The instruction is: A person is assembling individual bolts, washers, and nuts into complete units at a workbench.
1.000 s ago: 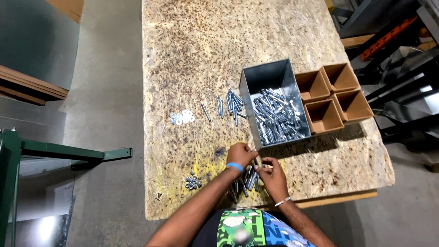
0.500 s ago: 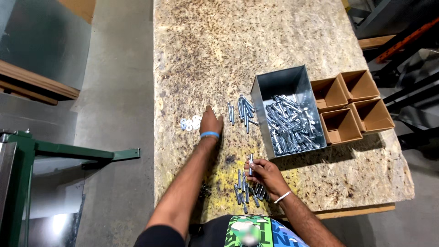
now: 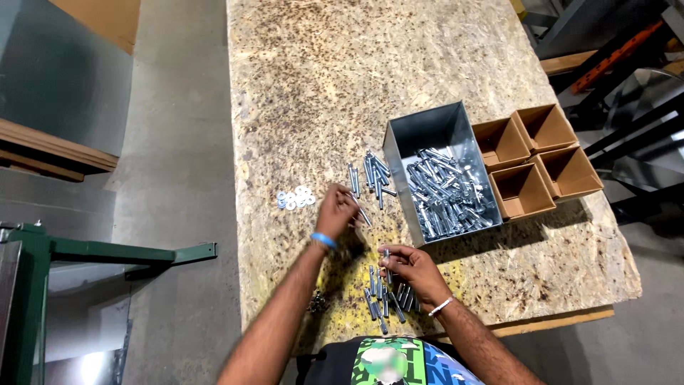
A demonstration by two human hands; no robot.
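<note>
My left hand [image 3: 335, 210], with a blue wristband, is pinched on a single silver bolt [image 3: 363, 214] just above the chipboard table [image 3: 320, 85], between a small cluster of washers [image 3: 296, 198] and a row of loose bolts [image 3: 372, 173]. My right hand [image 3: 413, 272], wearing a thin bracelet, grips another bolt [image 3: 387, 257] over a pile of bolts [image 3: 385, 299] at the near edge. A grey metal bin [image 3: 427, 128] filled with bolts stands to the right of both hands.
Several empty brown cardboard bins [image 3: 534, 160] sit right of the metal bin. A small heap of nuts [image 3: 317, 303] lies by the near left edge. A green metal frame [image 3: 107, 253] stands on the concrete floor to the left; metal racking is at far right.
My left hand reached out to the loose bolts beside the washers, closed on one, and has drawn back toward me. My right hand stayed over the near pile.
</note>
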